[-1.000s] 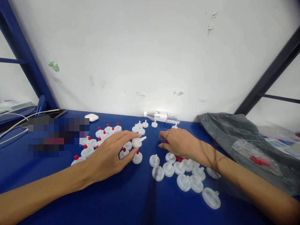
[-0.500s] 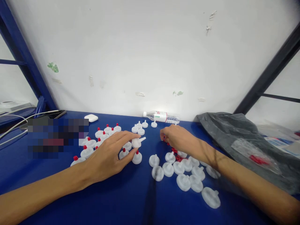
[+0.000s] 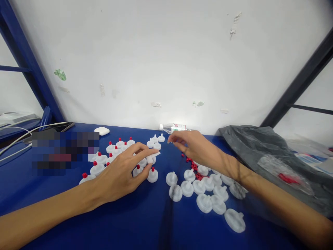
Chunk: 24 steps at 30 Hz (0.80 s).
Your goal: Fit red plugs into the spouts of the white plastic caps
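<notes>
My left hand [image 3: 127, 166] pinches a white nozzle cap [image 3: 151, 159] between thumb and fingers, its narrow spout pointing up and right. Around that hand stand several white nozzle caps with red tips fitted, one nearest [image 3: 152, 175] just below the fingertips. My right hand [image 3: 191, 147] hovers above and left of a scatter of small red tips [image 3: 194, 166]. Its fingers point left and bend together; whatever they hold, if anything, is hidden. Below it lie several white nozzle caps [image 3: 187, 188] without red tips, some upright, some tipped over.
A clear water bottle [image 3: 166, 128] lies on its side by the wall, partly behind my right hand. Bare nozzle caps [image 3: 156, 146] stand at the back middle. On the right is a dark grey plastic bag [image 3: 249, 146] with a clear bag of red pieces [image 3: 288, 178]. White cables [image 3: 18, 148] run at left.
My right hand has risen from the red tips and moved left, uncovering more of them and covering part of the bottle. My left hand keeps its nozzle cap, almost still.
</notes>
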Each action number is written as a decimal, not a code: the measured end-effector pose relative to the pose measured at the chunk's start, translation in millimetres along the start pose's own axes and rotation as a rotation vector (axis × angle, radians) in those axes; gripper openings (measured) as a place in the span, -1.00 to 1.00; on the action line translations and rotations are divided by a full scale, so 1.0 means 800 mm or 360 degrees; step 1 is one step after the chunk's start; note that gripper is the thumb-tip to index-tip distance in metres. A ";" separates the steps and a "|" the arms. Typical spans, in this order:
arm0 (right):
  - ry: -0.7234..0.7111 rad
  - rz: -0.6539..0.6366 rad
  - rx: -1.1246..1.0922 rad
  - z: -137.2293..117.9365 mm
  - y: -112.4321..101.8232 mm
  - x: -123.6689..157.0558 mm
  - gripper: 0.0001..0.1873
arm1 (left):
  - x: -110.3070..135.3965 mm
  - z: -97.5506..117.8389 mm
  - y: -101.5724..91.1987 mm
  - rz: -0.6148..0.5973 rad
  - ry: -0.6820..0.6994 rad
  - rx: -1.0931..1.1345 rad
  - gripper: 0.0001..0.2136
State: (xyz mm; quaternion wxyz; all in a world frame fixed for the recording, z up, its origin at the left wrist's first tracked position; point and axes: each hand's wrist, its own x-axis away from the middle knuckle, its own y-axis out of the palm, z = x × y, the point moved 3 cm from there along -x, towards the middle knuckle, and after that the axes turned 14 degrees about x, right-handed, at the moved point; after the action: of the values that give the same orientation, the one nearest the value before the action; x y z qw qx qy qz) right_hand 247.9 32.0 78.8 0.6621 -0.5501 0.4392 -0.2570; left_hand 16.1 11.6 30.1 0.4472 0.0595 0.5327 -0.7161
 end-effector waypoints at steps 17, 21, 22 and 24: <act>-0.0175 0.0164 -0.1025 -0.043 0.006 0.005 -0.90 | 0.001 -0.006 0.006 -0.0045 0.0105 -0.0003 -0.74; -0.0168 0.0188 -0.0922 -0.040 -0.001 0.007 -0.89 | 0.000 -0.003 0.002 0.0069 0.0111 -0.0020 -0.74; -0.0175 0.0185 -0.0920 -0.039 -0.002 0.007 -0.89 | 0.000 -0.002 0.001 0.0093 0.0115 -0.0020 -0.74; -0.0166 0.0178 -0.0926 -0.037 -0.002 0.007 -0.88 | 0.001 -0.002 0.000 0.0116 0.0122 -0.0015 -0.74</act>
State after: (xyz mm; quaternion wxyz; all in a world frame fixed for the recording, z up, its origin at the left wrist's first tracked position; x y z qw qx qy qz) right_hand 225.0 11.8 78.3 0.5114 -0.7043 0.4893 -0.0549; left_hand 15.1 12.5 29.1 0.4525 0.1041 0.5503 -0.6940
